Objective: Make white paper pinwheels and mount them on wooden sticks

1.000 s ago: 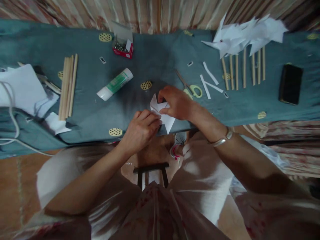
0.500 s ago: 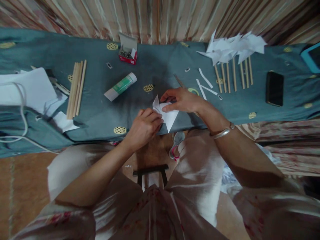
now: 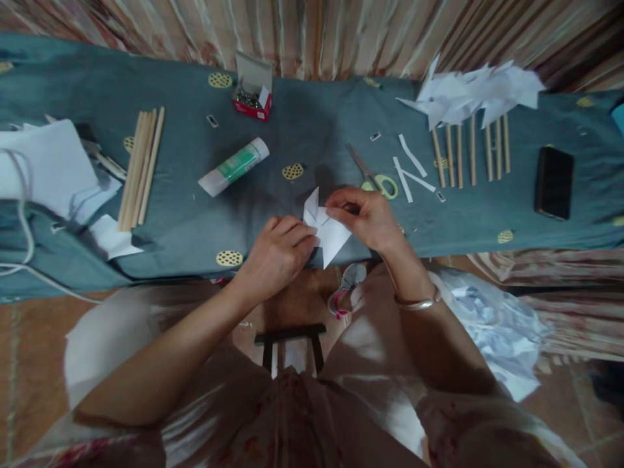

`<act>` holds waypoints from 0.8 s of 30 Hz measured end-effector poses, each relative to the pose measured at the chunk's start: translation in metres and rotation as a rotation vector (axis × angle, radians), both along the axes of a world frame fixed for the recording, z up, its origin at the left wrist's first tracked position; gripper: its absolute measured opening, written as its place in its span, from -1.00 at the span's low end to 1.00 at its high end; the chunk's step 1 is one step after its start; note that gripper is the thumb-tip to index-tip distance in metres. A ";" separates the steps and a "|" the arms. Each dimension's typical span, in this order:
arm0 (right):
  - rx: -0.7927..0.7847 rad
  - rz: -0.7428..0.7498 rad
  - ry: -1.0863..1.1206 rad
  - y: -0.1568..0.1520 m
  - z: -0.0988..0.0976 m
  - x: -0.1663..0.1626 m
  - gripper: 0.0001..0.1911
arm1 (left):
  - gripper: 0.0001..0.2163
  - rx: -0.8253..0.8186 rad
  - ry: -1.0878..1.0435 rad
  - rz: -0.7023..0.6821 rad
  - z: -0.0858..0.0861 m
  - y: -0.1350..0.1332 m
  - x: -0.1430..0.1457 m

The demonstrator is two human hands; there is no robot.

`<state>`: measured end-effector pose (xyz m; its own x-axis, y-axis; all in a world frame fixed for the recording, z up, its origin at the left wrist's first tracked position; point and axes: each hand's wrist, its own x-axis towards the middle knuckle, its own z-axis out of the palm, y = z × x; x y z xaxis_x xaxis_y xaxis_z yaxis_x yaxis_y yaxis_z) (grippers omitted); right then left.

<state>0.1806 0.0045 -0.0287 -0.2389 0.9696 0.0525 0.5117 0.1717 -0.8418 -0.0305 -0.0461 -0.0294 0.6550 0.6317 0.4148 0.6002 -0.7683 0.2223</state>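
Observation:
A white paper pinwheel (image 3: 332,242) with folded points is held above the table's front edge, between both hands. My left hand (image 3: 283,250) is closed on its left side, fingers curled and thumb side against the paper. My right hand (image 3: 366,214) pinches its upper right part between thumb and fingertips; whether something small sits in that pinch I cannot make out. Scissors (image 3: 386,186) with pale green handles lie just beyond my right hand. A green and white glue stick (image 3: 234,166) rests beyond my left hand.
Finished-looking pinwheels (image 3: 480,94) on wooden sticks lie at the back right, near paper strips (image 3: 403,179) and a phone (image 3: 554,182). A red box of metal pins (image 3: 252,104) stands open at the back. Loose sticks (image 3: 141,169), paper sheets (image 3: 46,169) and a white cable (image 3: 30,240) occupy the left.
My right hand has drawn back a little and its fingers have come together on the paper, uncovering the scissors. The view has shifted slightly; my left hand keeps its hold.

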 end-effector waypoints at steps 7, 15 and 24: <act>0.027 0.045 -0.088 -0.006 0.004 0.001 -0.93 | -0.85 -0.051 -0.035 -0.012 -0.001 -0.001 -0.005; 0.124 -0.015 -0.137 -0.017 0.014 0.010 -0.87 | -0.83 -0.115 -0.015 -0.023 -0.001 0.006 -0.012; 0.148 0.035 -0.126 -0.033 0.015 0.020 -0.77 | -0.83 -0.052 -0.022 0.032 0.005 0.012 -0.020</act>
